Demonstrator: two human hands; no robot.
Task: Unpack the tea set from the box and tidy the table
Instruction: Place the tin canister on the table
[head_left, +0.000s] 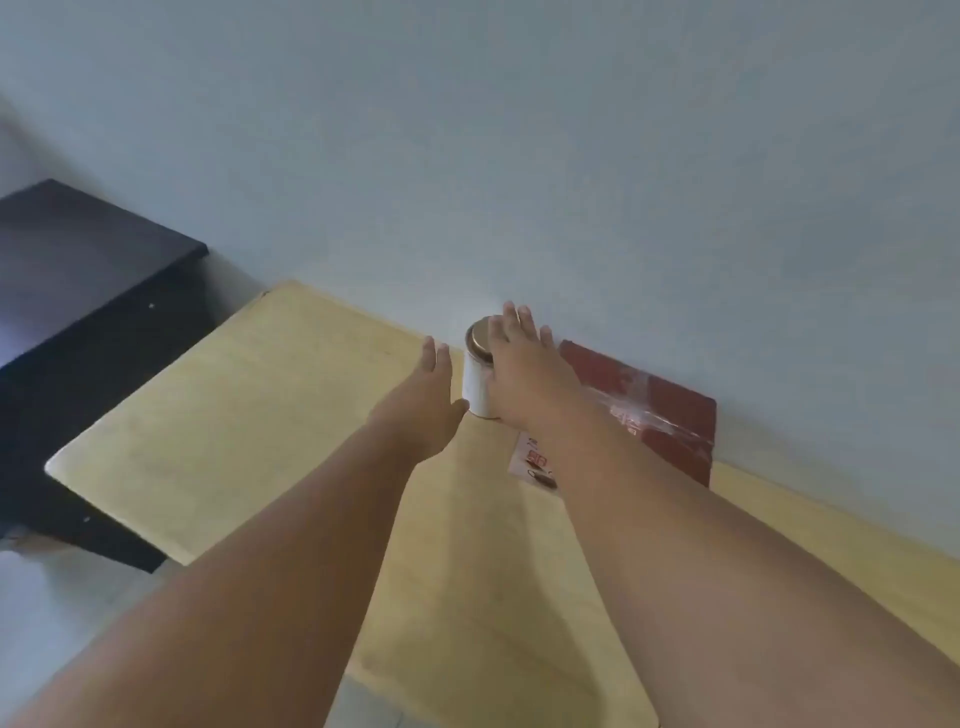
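White wall of the canister (475, 384) is the contact point. The right hand (519, 374) lies over its right side. Its fingers (511, 322) are straight and spread across the gold lid (480, 335), curled round nothing visible; the thumb is hidden. The left hand (426, 400) is flat with fingers straight and together, holding nothing, and its thumb touches the canister's lower left side.

Canister: one, upright, long axis vertical, lid uppermost. It stands at the far edge of the pale wooden tabletop (234, 415), close to the wall (519, 156).

Just to its right is one red box (660, 410), lying flat against the wall, with clear tape across its top. One printed leaflet (530, 460) lies partly under the right forearm. One dark piece of furniture (78, 270) stands left of the tabletop.
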